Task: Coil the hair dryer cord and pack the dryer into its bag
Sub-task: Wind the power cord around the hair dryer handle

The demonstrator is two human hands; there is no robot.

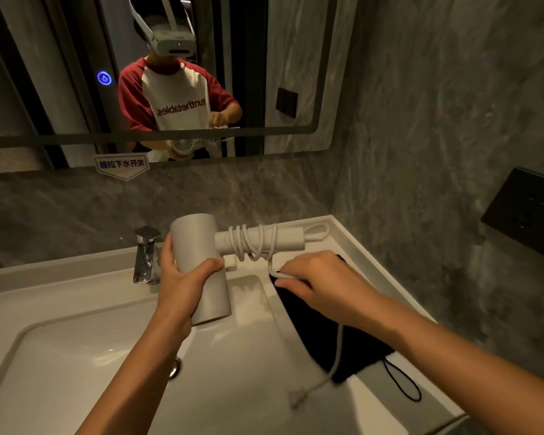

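Observation:
My left hand (182,274) grips the barrel of a white hair dryer (198,240), held above the sink with its handle pointing right. Several turns of white cord (253,243) wrap around the handle. My right hand (321,282) pinches the cord just below the handle. The loose end of the cord hangs down past my right wrist, and its plug (297,398) dangles blurred near the counter. A black drawstring bag (333,334) lies flat on the counter under my right forearm, its string loop (404,384) at the near end.
A white sink basin (76,356) fills the lower left, with a chrome faucet (145,255) behind it. A mirror (264,73) hangs above. A dark wall socket (525,211) sits on the grey marble wall at right. The counter edge (437,425) runs at lower right.

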